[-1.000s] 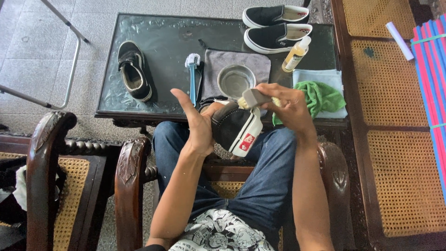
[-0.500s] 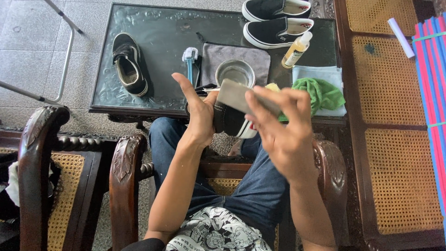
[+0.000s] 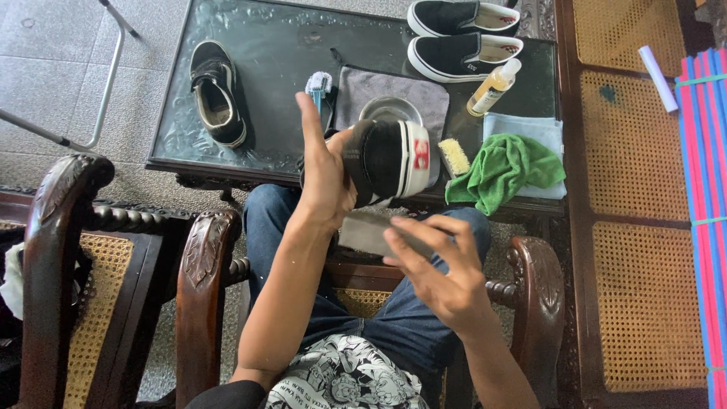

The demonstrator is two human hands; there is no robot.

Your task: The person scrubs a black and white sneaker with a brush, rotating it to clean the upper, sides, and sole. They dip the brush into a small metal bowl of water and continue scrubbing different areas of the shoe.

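Left hand (image 3: 327, 178) grips black canvas shoe with white rubber sole (image 3: 390, 160), held up over knees, near dark glass table (image 3: 280, 53). Right hand (image 3: 439, 276) pinches flat grey pad (image 3: 371, 233) just below. Looks like wiping step; next, pad must meet shoe. Shoe dark, sole bright.

Slim amber bottle (image 3: 491, 88) with white cap, lying beside grey cloth (image 3: 394, 89)

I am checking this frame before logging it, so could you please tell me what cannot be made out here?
Head view only:
- Grey piece under the right hand: fingers hide most.
- Shoe toe: left hand covers it.
- Metal bowl: shoe hides its near rim.
- Bottle label: too small.
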